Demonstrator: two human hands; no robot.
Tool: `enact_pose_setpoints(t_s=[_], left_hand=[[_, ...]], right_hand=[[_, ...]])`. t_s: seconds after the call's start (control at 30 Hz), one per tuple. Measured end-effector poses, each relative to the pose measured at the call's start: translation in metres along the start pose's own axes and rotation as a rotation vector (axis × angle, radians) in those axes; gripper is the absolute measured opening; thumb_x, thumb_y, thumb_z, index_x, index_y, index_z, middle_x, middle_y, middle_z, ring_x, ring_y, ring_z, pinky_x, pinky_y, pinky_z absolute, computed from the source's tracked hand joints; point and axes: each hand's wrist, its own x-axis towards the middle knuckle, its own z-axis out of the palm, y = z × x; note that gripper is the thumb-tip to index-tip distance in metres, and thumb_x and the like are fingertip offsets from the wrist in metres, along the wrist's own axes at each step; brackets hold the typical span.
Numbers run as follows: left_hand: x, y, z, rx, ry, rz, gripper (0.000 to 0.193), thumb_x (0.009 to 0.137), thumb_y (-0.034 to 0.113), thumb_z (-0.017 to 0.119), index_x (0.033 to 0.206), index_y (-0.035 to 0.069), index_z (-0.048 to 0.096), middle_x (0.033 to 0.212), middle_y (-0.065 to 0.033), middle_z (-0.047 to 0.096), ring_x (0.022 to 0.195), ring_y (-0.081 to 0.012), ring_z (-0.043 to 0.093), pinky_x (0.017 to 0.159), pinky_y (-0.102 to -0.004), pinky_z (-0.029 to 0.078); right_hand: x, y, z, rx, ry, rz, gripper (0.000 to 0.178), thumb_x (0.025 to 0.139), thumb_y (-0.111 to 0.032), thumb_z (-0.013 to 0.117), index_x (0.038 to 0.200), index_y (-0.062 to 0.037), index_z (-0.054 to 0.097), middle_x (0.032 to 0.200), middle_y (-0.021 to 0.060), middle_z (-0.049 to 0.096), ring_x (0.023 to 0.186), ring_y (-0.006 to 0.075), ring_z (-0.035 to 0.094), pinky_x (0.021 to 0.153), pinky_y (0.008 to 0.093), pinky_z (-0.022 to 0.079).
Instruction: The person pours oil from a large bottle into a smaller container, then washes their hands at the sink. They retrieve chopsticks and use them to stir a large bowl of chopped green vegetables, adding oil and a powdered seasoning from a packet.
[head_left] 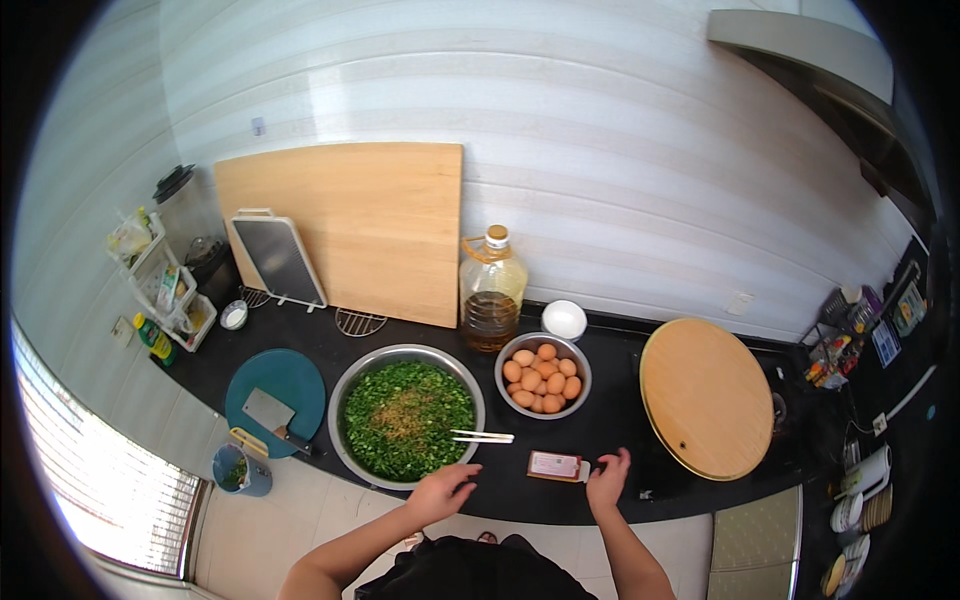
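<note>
My left hand [443,492] is empty, its fingers apart, just off the near right rim of a big steel bowl [349,462]. Chopped greens [372,410] fill that bowl, with a brownish seasoning [405,410] sprinkled over the middle. A pair of white chopsticks [487,437] pokes out over its right side. To the right, my right hand [606,484] has its fingers spread beside a small red and white box [555,465] lying on the counter. The box's end flap stands open toward that hand; whether a fingertip touches it I cannot tell.
Behind the box stands a bowl of brown eggs [542,376], with an oil jug [492,290] and a white bowl [564,320] farther back. A cleaver [270,412] lies on a round green board [310,385] at left. A round wooden lid [706,400] sits at right.
</note>
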Motion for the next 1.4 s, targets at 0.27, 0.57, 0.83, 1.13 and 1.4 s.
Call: enact_pose_setpoints(t_s=[0.27,0.57,0.83,1.13,1.4], left_hand=[[-0.05,-0.085,-0.082,0.412,0.723,-0.357,0.052,0.072,0.004,0.063,0.12,0.002,0.045,0.116,-0.0195,0.047,0.109,-0.0372,0.041,0.095,-0.0442,0.032],[-0.065,-0.195,-0.129,0.223,0.496,-0.787,0.072,0.074,0.015,0.065,0.13,-0.007,0.026,0.116,-0.0303,0.047,0.109,-0.0429,0.047,0.093,-0.0463,0.039],[-0.031,-0.183,-0.172,-0.077,0.108,-1.018,0.061,0.075,0.001,0.054,0.128,-0.005,0.026,0.107,-0.0291,0.054,0.091,-0.0404,0.06,0.059,-0.0383,0.057],[-0.038,-0.21,-0.182,-0.2,-0.024,-0.955,0.078,0.074,-0.004,0.05,0.139,-0.004,0.006,0.111,-0.0278,0.054,0.081,-0.034,0.064,0.057,-0.0336,0.056],[-0.029,-0.199,-0.191,-0.167,-0.087,-0.948,0.074,0.072,-0.007,0.047,0.137,-0.005,0.012,0.103,-0.0318,0.055,0.072,-0.0352,0.064,0.056,-0.0384,0.053]], right_hand=[[-0.017,-0.111,0.081,0.802,-0.712,0.041,0.048,0.075,-0.015,0.072,0.117,-0.0045,0.051,0.092,0.0034,0.055,0.067,0.0079,0.053,0.058,0.0211,0.044],[0.018,-0.243,0.084,0.477,-0.58,-0.18,0.029,0.085,-0.025,0.058,0.076,0.0019,0.066,0.065,0.0111,0.06,0.058,0.0209,0.059,0.056,0.0323,0.045],[-0.015,-0.24,0.134,0.612,-0.601,0.251,0.02,0.082,-0.015,0.064,0.083,0.0047,0.063,0.064,0.0063,0.062,0.056,0.0097,0.059,0.048,0.0231,0.047],[-0.034,-0.257,0.113,0.483,-0.642,0.054,0.021,0.083,-0.011,0.06,0.069,-0.0009,0.047,0.062,0.0105,0.061,0.055,0.0141,0.061,0.049,0.027,0.048],[-0.088,-0.318,0.125,0.512,-0.806,-0.328,0.013,0.084,-0.012,0.061,0.075,-0.0015,0.058,0.063,0.0065,0.054,0.055,0.0136,0.051,0.052,0.0275,0.041]])
